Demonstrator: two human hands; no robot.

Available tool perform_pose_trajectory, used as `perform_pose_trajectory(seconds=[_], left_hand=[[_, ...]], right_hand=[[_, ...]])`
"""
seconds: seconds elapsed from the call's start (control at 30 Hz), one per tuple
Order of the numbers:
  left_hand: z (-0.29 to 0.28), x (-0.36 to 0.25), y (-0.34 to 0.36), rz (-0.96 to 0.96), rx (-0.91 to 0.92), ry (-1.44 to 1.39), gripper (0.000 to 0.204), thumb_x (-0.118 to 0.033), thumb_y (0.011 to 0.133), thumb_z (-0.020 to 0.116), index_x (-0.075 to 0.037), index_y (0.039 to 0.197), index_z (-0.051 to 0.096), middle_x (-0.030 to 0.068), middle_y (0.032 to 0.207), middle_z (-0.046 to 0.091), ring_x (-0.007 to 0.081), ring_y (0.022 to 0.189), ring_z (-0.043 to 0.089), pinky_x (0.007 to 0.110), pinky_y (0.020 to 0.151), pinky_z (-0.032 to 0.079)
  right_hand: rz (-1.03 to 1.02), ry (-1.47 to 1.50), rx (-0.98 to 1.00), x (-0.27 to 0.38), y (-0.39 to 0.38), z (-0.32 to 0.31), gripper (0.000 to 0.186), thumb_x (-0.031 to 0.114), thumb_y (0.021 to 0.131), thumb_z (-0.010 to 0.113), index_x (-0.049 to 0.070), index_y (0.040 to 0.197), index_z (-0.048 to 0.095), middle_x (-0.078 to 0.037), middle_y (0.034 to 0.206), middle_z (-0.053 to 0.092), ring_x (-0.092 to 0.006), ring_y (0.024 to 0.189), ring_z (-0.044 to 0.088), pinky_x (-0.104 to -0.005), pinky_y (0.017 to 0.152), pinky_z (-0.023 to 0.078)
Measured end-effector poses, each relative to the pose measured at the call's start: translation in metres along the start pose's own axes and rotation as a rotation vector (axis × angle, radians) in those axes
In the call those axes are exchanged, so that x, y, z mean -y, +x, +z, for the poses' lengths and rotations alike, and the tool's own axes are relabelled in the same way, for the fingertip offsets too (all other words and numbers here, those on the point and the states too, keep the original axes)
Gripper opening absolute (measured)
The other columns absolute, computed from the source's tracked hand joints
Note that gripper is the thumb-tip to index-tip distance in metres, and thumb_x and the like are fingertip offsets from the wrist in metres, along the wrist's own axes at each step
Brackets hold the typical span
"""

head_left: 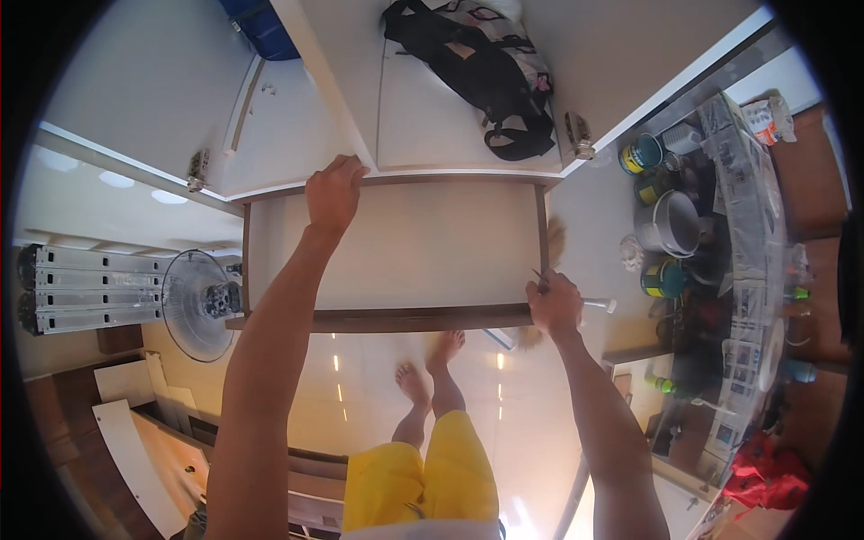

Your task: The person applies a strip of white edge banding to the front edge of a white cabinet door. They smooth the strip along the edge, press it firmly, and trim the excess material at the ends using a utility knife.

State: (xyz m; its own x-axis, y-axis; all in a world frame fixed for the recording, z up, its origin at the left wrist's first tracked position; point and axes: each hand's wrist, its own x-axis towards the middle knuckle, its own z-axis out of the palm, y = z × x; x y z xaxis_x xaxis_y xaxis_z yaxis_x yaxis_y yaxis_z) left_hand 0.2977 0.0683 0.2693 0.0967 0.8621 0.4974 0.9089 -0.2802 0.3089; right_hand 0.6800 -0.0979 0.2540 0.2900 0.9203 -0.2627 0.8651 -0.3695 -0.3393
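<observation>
A pulled-out drawer [396, 243] with a pale bottom and dark brown sides extends below a white cabinet. My left hand [335, 193] is closed at the cabinet's front edge, its fingers against the foot of the white divider [337, 99]; what they pinch, if anything, is hidden. At the drawer's front right corner my right hand [556, 304] is closed round a thin tool [537, 274] with a dark pointed tip. A whitish piece [601, 305] sticks out on the other side of that hand; whether it belongs to the tool I cannot tell.
A black bag [477, 72] lies in the right cabinet compartment. Metal hinges [580, 137] flank the opening. A ladder [94, 290] and a round fan [200, 304] stand left. Paint cans [663, 277] and a white bucket [668, 225] are right, loose boards [135, 450] lower left.
</observation>
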Motion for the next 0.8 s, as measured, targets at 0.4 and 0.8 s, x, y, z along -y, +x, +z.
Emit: perform_pose_trajectory(seconds=[0.4, 0.8], left_hand=[[-0.014, 0.019, 0.017, 0.097, 0.170, -0.075, 0.004, -0.008, 0.082, 0.073, -0.008, 0.084, 0.070, 0.0031, 0.086, 0.070, 0.0302, 0.070, 0.066, 0.040, 0.063, 0.053], [-0.017, 0.022, 0.034, 0.265, 0.226, 0.148, 0.027, -0.026, 0.076, 0.082, -0.005, 0.090, 0.071, 0.0050, 0.095, 0.066, 0.0231, 0.082, 0.063, 0.037, 0.076, 0.048]], right_hand=[[0.004, -0.022, -0.031, 0.002, -0.001, 0.002, 0.028, 0.033, 0.086, 0.063, 0.005, 0.088, 0.064, -0.013, 0.091, 0.070, -0.0359, 0.087, 0.068, -0.0484, 0.080, 0.052], [-0.015, -0.024, -0.067, -0.001, 0.003, 0.007, 0.028, 0.033, 0.085, 0.062, 0.005, 0.084, 0.062, -0.014, 0.088, 0.068, -0.0381, 0.084, 0.067, -0.0502, 0.079, 0.051]])
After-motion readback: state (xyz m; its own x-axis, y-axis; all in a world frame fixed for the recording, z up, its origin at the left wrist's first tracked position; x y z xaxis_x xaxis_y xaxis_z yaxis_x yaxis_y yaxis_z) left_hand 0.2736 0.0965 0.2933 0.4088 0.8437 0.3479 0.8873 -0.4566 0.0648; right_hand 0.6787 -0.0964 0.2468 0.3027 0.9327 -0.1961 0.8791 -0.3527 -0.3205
